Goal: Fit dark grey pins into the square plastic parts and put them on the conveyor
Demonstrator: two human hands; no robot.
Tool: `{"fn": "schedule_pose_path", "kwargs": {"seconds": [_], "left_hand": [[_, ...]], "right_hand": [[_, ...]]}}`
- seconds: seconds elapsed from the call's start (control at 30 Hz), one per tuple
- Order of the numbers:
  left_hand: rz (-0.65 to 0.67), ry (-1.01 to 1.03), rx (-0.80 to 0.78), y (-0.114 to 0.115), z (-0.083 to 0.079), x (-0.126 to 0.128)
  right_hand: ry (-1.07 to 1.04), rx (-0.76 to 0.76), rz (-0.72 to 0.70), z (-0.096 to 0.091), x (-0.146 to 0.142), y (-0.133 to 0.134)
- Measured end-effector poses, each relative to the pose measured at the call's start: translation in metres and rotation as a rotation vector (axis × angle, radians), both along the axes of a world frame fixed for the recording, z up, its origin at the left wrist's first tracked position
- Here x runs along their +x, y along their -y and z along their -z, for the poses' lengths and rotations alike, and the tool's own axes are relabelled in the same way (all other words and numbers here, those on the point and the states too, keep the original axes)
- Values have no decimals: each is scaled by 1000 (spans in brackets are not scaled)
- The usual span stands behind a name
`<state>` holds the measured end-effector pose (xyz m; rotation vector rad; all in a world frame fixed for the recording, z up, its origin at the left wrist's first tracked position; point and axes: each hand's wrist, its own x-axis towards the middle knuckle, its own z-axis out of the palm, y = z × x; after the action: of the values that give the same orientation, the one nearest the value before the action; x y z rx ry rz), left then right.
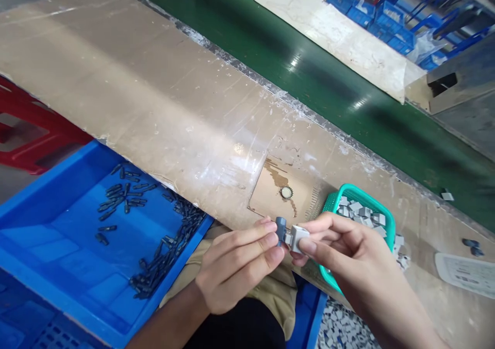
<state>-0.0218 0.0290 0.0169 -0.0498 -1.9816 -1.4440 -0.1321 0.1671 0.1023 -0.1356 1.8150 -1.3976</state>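
My left hand (243, 264) is closed on a dark grey cylindrical plastic part (280, 230), held upright at the fingertips. Between thumb and fingers, my right hand (348, 251) pinches a light grey, block-shaped plastic piece (299, 238). A narrow stub on the light piece meets the side of the dark part; whether the two are locked together I cannot tell. Both hands are over the table's near edge, above my lap. Just behind them lies a cardboard square (261, 189) with a small round, cap-like object (286, 192) on it.
A green basket (390, 220) of light grey pieces stands at the right. To the left is a blue bin (77, 220) with many dark parts. Behind the table (174, 106) runs a green conveyor belt (247, 39). More light pieces (342, 326) lie below the table edge.
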Motion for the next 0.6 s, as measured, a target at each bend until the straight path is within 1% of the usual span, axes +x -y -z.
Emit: {"fn": "schedule_pose_path", "kwargs": {"seconds": [0.1,0.17,0.2,0.33,0.4,0.43,0.47,0.5,0.57,0.6], "left_hand": [[81,39,-36,6,-2,-4],[106,113,14,6,-9,-6],[87,163,73,4,-14,-7],[-61,338,393,-9,-37,-8],[-67,386,488,-11,-42,-12],[-58,401,511,-9,-42,-16],[-31,408,519,-6,-40,-21],[36,416,509,-2,-36,-27],[247,442,450,10,-23,-38],[335,459,404,18,-14,-41]], "right_hand": [[48,-10,14,3,0,0],[75,-10,11,5,-3,0],[94,-8,5,5,-4,0],[201,-16,4,8,-6,2],[236,-52,53,10,-3,4],[241,-74,88,12,-1,5],[239,-91,121,15,-1,6],[233,-96,133,18,-2,7],[163,-54,110,28,-14,6],[67,-11,105,33,-28,4]]}}
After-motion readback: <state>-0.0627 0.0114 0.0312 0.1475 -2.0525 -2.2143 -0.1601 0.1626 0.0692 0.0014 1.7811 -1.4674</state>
